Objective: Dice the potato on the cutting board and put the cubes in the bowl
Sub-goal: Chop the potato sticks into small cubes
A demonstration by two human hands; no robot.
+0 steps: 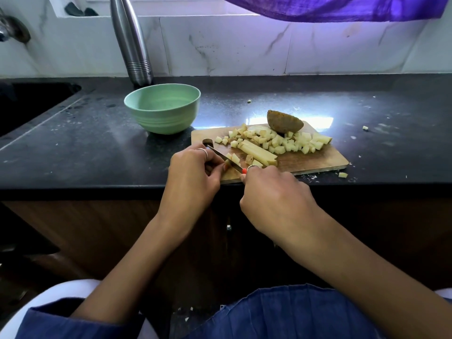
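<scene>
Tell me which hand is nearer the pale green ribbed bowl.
Left. The left hand sits just in front of the pale green ribbed bowl, at the wooden cutting board's near-left corner. The right hand is further right and nearer the counter edge, holding the knife.

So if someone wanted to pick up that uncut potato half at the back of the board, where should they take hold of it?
Grip the potato half across its rounded, skin-covered back, coming down from above. It seems to lie cut face down on the cutting board, so the dome is the exposed part. Diced cubes crowd its near side, so a low approach from the front would likely scatter them.
</scene>
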